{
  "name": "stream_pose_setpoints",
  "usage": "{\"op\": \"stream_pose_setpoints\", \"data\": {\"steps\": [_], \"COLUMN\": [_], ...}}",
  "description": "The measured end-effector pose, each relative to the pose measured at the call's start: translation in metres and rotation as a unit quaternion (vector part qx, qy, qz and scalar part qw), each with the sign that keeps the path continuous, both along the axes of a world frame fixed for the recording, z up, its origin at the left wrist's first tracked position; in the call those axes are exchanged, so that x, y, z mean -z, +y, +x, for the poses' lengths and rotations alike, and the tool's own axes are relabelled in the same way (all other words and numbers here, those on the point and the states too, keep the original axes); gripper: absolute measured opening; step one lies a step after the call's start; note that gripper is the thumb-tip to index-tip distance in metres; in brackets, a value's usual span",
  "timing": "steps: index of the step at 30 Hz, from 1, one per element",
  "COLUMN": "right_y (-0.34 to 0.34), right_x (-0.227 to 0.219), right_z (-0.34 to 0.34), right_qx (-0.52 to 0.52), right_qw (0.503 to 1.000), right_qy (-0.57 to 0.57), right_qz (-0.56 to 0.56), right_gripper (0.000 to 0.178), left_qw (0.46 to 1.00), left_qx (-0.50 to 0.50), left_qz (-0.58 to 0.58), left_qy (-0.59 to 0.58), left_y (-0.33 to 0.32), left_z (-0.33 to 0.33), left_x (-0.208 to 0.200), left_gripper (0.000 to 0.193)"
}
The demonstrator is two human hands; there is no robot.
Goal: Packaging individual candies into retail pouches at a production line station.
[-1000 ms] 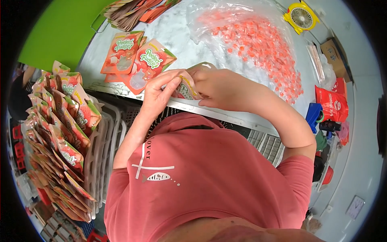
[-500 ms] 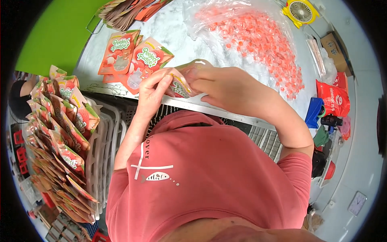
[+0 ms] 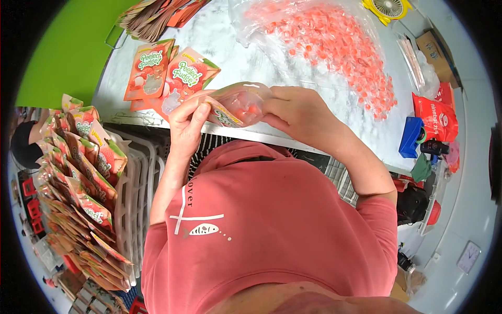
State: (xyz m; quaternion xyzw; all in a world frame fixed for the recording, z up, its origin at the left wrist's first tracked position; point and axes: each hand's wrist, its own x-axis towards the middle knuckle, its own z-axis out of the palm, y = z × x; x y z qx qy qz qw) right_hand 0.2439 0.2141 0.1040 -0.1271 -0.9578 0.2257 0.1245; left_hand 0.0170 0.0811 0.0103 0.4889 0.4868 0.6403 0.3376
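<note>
Pouch (image 3: 234, 99) at the near edge of the bench (image 3: 225, 57), its spread mouth exposing candies (image 3: 250, 113). Left hand (image 3: 188, 118): grip clamped on the pouch's left edge, apparently steadying it. Right hand (image 3: 298, 110): at its right edge; grip closure cannot be told.

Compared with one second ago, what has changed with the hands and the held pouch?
The right hand has shifted right, to the right edge of the held pouch. The pouch's mouth gapes wider, showing orange-red pieces inside. The left hand still pinches its left side; the printed pouches and orange-red pile on the table stayed put.
</note>
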Motion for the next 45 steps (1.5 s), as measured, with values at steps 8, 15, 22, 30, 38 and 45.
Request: {"op": "stream_pose_setpoints", "data": {"steps": [8,15,22,30,38,45], "right_y": [0.0,0.028,0.028,0.034,0.033,0.035], "right_x": [-0.006,0.015,0.02,0.036,0.012,0.003], "right_z": [-0.006,-0.003,-0.011,-0.015,-0.031,-0.049], "right_qx": [0.046,0.025,0.085,0.051,0.035,-0.026], "right_qw": [0.993,0.967,0.93,0.955,0.988,0.975], "right_qy": [-0.001,0.048,0.031,0.049,0.001,-0.184], "right_qz": [-0.108,-0.25,-0.355,-0.287,-0.148,-0.123], "right_gripper": [0.042,0.025,0.011,0.015,0.023,0.034], "left_qw": [0.989,0.982,0.98,0.972,0.975,0.987], "left_qx": [0.001,-0.058,-0.063,-0.038,-0.048,0.009], "left_qz": [-0.067,-0.028,-0.055,-0.085,-0.129,-0.126], "left_qy": [-0.128,-0.18,-0.178,-0.215,-0.174,-0.097], "left_y": [0.0,0.008,0.009,0.014,0.014,0.014], "left_z": [0.014,0.018,0.018,0.023,0.026,0.036], "left_x": [-0.011,0.0,-0.005,-0.002,-0.007,-0.009], "left_gripper": [0.016,0.017,0.016,0.019,0.013,0.014]}}
